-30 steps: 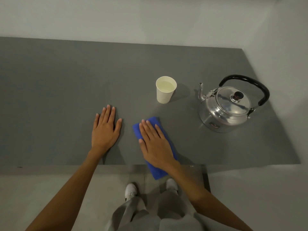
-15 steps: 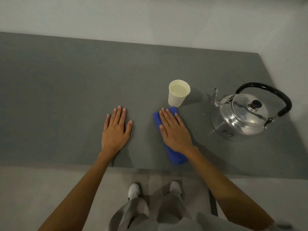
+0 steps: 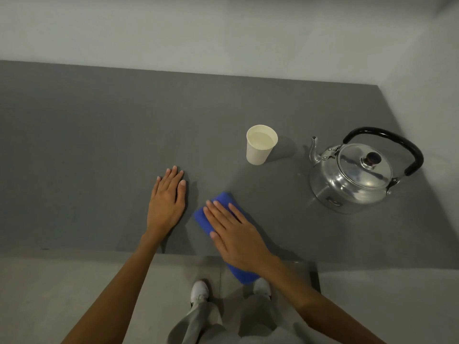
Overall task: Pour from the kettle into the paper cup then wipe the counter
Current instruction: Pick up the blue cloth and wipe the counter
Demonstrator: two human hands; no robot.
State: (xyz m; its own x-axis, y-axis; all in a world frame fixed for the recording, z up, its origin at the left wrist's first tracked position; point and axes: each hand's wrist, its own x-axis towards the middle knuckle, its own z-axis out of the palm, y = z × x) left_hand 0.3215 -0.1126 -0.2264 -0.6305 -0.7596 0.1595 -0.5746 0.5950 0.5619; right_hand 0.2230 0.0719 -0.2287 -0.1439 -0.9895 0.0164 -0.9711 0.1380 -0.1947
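Observation:
A white paper cup [image 3: 260, 147] holding clear liquid stands upright on the grey counter [image 3: 99, 145]. To its right sits a shiny steel kettle [image 3: 352, 180] with a black handle, its spout pointing left toward the cup. My right hand [image 3: 236, 237] presses flat on a folded blue cloth [image 3: 224, 199] near the counter's front edge; the cloth's near end hangs past the edge. My left hand [image 3: 167, 202] lies flat on the counter just left of the cloth, fingers together, holding nothing.
White walls close the counter at the back and on the right, near the kettle. The counter's front edge [image 3: 74, 253] runs across below my hands. My legs and white shoes [image 3: 198, 290] show on the floor beneath.
My right hand has slid the blue cloth back from just below the cup toward the front edge and slightly left. The left hand stays flat in place.

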